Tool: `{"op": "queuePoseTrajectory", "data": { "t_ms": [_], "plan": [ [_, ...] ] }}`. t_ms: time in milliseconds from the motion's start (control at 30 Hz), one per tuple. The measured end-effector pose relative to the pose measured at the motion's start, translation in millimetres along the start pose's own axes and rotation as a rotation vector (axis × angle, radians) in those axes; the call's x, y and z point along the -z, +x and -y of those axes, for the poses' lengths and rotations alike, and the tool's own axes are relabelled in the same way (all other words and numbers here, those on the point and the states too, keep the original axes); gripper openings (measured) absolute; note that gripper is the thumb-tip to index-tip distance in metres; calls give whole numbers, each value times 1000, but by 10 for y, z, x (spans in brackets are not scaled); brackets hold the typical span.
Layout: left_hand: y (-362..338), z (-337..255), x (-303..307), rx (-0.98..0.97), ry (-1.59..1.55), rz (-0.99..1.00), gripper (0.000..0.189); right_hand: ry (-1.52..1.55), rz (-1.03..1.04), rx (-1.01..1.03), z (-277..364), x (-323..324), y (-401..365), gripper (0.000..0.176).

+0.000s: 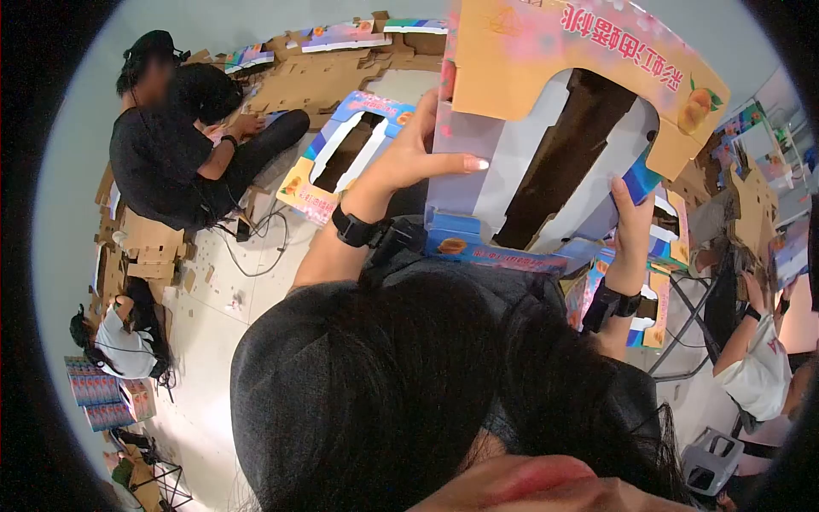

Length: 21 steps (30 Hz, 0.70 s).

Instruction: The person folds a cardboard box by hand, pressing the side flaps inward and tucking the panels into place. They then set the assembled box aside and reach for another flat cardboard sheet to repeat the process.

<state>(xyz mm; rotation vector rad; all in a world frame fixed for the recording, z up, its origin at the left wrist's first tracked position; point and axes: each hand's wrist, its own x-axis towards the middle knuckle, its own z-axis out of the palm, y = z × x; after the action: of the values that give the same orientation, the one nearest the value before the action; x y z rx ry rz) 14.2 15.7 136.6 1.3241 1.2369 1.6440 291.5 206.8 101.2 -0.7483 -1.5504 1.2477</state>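
Holding carton (519, 141) marked "彩虹油蟠桃"

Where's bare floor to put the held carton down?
Largest free patch: pale floor between the seated person in white and the wearer's dark sleeve; scraps litter its far end. Crowded: right of the held carton, with more cartons and a grey stool; beyond, flattened cardboard.

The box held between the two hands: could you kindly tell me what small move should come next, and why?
Probably a slight tilt of the box, letting more light into its opening: the left hand and right hand grip either side, and the interior looks too dark to check.
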Motion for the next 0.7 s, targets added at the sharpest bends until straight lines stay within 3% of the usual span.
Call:
{"op": "queuePoseTrajectory", "data": {
  "t_ms": [300,467,600,700],
  "plan": [
    [-43,16,34,-67,148,60,99,-5,-38,14,-126,97,46,59],
    [-54,93,93,-1,99,77,105,-35,-30,103,-81,63,43,60],
    [-96,56,102,47,72,83,111,-102,-54,60,-112,107,-22,60],
    [-64,183,185,-30,118,128,115,-99,-48,48,-170,153,-41,61]
  ]
}}
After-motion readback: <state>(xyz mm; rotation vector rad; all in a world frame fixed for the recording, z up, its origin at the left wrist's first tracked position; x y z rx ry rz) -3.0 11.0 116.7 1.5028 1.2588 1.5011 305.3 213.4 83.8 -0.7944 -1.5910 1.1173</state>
